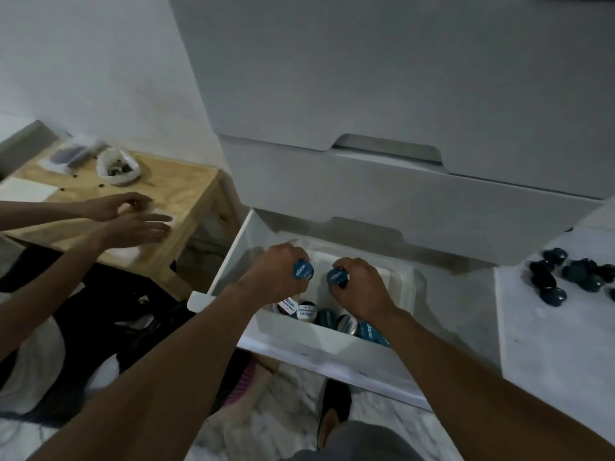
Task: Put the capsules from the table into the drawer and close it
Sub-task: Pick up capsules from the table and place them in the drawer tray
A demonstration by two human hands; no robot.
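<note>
The bottom white drawer (229,261) stands pulled open below me. My left hand (276,274) hangs over its middle, gripping a blue-lidded capsule (303,270). Close beside it my right hand (361,284) grips another blue capsule (336,277). Several capsules (332,317) with blue and white lids lie in the drawer's near part, under my wrists. More dark blue capsules (572,274) sit in a heap on the white table (539,327) at the right.
Closed white drawers (399,194) rise above the open one. At the left stands a wooden table (179,191) with a white bowl (116,168); another person's two hands (129,217) reach over it. That person's dark clothing fills the floor at the left. My foot (336,417) rests on marble floor.
</note>
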